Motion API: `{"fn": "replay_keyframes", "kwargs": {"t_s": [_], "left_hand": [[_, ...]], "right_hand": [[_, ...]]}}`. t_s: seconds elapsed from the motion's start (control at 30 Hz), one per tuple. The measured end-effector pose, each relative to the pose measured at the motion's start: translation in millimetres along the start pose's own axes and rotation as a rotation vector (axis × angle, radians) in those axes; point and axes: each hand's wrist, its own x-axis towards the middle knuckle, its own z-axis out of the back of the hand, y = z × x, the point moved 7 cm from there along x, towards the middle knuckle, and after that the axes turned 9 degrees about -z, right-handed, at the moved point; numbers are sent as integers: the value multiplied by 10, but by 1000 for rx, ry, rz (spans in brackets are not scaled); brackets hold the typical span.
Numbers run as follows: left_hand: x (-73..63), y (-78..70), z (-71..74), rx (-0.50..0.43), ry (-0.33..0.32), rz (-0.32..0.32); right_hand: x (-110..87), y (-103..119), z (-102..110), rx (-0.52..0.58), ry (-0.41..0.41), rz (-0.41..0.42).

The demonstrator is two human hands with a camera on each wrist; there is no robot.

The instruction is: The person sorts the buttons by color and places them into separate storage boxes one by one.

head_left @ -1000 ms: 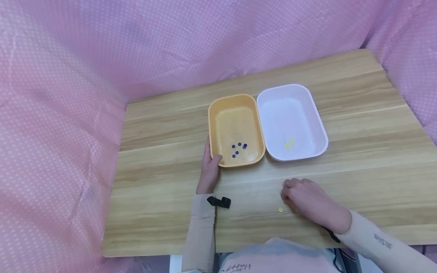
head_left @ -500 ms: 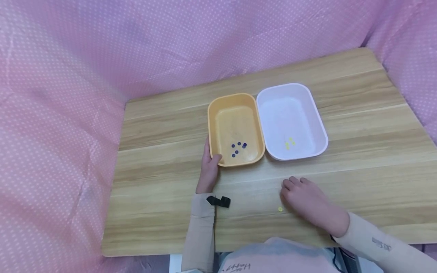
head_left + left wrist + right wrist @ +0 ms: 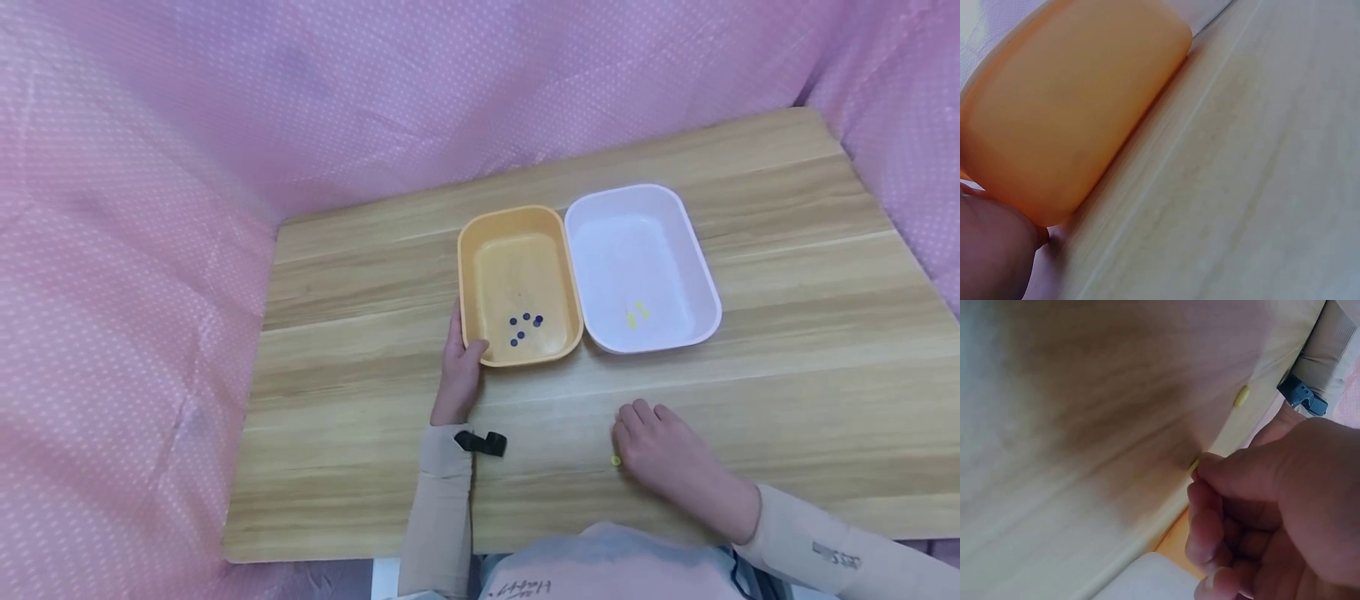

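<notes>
My left hand grips the near left corner of an orange plastic tub, thumb over the rim and fingers along the outside wall. In the left wrist view, the tub's side stands on the table beside that hand. Several small dark blue buttons lie inside. My right hand is low over the table, and in the right wrist view its thumb and forefinger pinch a small yellow button close to the wood. A second yellow button lies on the table beside the hand.
Against the orange tub's right side stands a white tub with several yellow buttons in it. The wooden table is backed by pink dotted cloth. A black strap sits on the left wrist.
My right hand has shifted slightly left and its fingers have drawn down, coming right up to the loose yellow button. The left hand and both tubs have stayed put.
</notes>
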Motion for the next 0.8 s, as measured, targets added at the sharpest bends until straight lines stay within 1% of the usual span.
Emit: {"fn": "replay_keyframes", "kwargs": {"t_s": [0.07, 0.2, 0.4, 0.47, 0.53, 0.6, 0.67, 0.7, 0.8], "left_hand": [[-3, 10, 3, 4, -4, 5], [-9, 14, -5, -10, -9, -7], [-6, 2, -32, -40, -6, -37], [-4, 6, -32, -52, -6, -45], [-6, 6, -26, -56, -8, -46], [-9, 6, -20, -55, -7, -44], [-16, 15, -23, -52, -6, -41], [-18, 20, -21, -41, -8, -34], [-9, 30, -22, -18, -10, -30]], "right_hand": [[-6, -8, -11, 9, 13, -12], [-23, -41, -11, 53, 42, -47], [-40, -82, -10, 70, 45, -69], [-35, -97, -21, 87, 70, -80], [-23, -132, -30, 122, 123, -119], [2, -195, -10, 201, 173, -191], [37, -298, 49, 319, 212, -284], [57, -363, 87, 397, 227, -339], [133, -602, 215, 713, 285, -504]]}}
